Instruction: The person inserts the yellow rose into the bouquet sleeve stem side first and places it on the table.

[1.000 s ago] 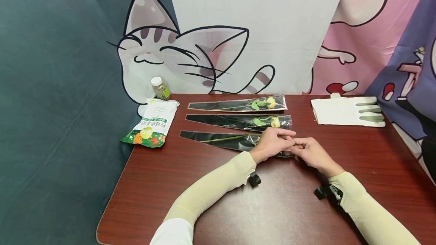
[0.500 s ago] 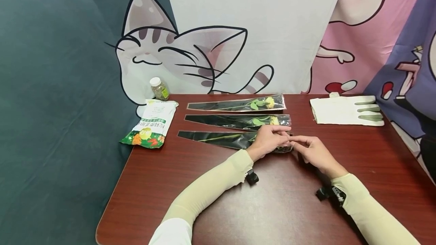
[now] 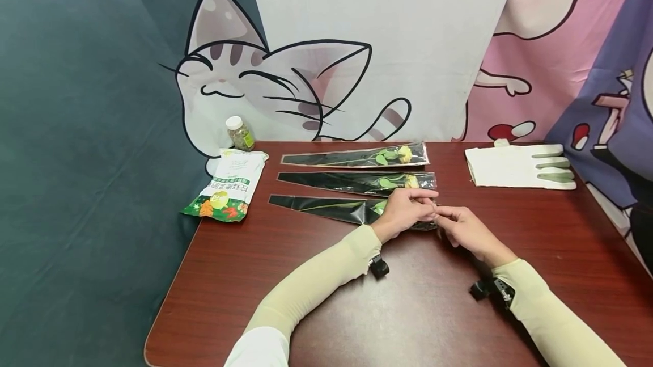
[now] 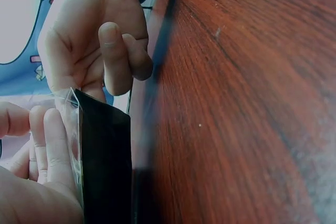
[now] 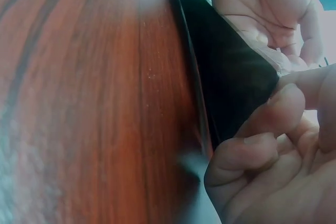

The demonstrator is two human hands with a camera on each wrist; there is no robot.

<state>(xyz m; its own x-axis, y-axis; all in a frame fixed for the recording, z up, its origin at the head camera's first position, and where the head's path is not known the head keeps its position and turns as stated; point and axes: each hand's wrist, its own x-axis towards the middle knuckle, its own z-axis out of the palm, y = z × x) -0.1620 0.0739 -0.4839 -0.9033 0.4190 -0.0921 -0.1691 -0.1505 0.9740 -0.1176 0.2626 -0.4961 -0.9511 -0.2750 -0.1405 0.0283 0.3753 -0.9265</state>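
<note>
The nearest of three flower sleeves (image 3: pixel 331 206), black-backed with a clear front, lies on the table with a green stem and leaves inside. My left hand (image 3: pixel 403 212) reaches over its wide right end, hiding the bloom. In the left wrist view the clear film runs up to that hand's thumb and fingers, which appear to pinch it. My right hand (image 3: pixel 468 232) meets the left at the sleeve's end corner. In the right wrist view its thumb and a finger pinch the corner of the black sheet (image 5: pixel 226 72), which stands tilted above the wood.
Two more flower sleeves (image 3: pixel 326 158) with yellow roses (image 3: pixel 405 155) lie behind, roughly parallel. A white glove (image 3: pixel 510 167) lies at the back right. At the back left are a white and green bag (image 3: pixel 232 185) and a lidded jar (image 3: pixel 241 133). Patterned cloth hangs behind the table.
Both hands stay at the nearest sleeve's right end, making only small shifts of the fingers. The sleeve's near edge has moved slightly away from the person since one second ago.
</note>
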